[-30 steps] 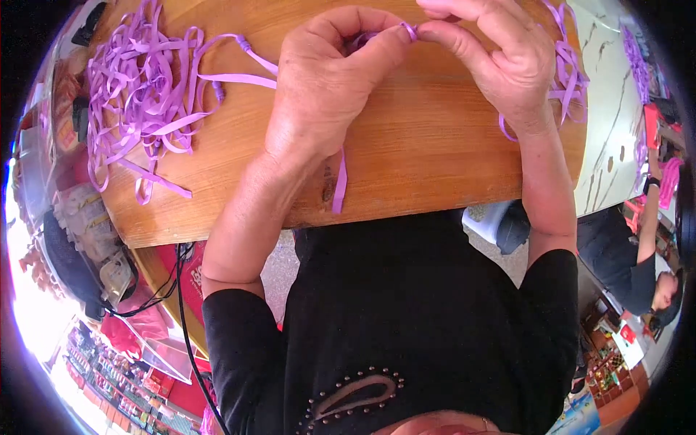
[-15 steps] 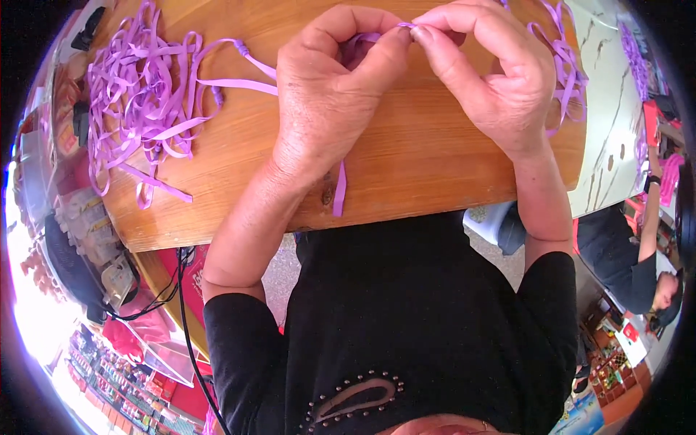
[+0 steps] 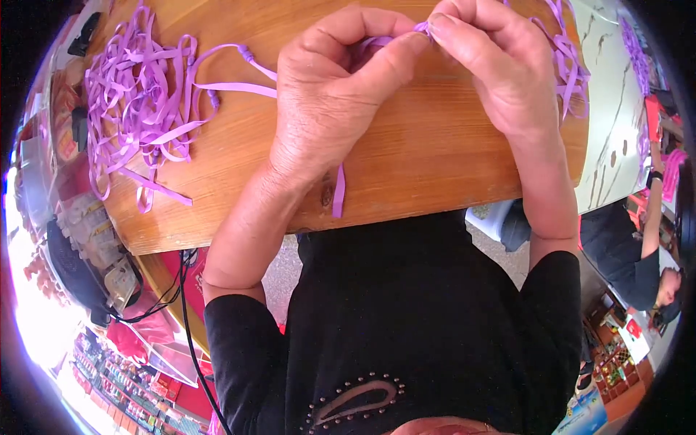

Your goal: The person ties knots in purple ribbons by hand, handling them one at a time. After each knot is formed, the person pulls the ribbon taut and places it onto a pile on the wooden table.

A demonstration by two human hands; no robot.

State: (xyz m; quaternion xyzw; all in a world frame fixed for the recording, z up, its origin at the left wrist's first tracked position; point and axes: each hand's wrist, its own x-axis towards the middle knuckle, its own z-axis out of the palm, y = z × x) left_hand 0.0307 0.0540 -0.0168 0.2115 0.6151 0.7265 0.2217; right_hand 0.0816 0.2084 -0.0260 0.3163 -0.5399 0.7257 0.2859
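Note:
At the far side of a wooden table, my left hand (image 3: pixel 341 80) and my right hand (image 3: pixel 500 61) meet, fingertips nearly touching. Between them they pinch a purple ribbon (image 3: pixel 422 27), which looks bunched or knotted there. From my left palm the ribbon runs out to the left, with small darker knots along it. One loose end (image 3: pixel 339 190) hangs below my left wrist near the table's front edge. A tangled heap of the same purple ribbon (image 3: pixel 138 101) lies to the left. More ribbon (image 3: pixel 571 72) lies behind my right hand.
The wooden table (image 3: pixel 435 167) adjoins a white marbled surface (image 3: pixel 609 123) on the right, with purple ribbon at its far side. Another person in black (image 3: pixel 623 246) sits at the right. Black cables (image 3: pixel 183 290) hang at the table's left front corner, beside bags and plastic packages.
Both hands have shifted slightly right. My right hand has turned, its fingers curling in closer, and more bunched ribbon shows between the fingertips. The heap stays put.

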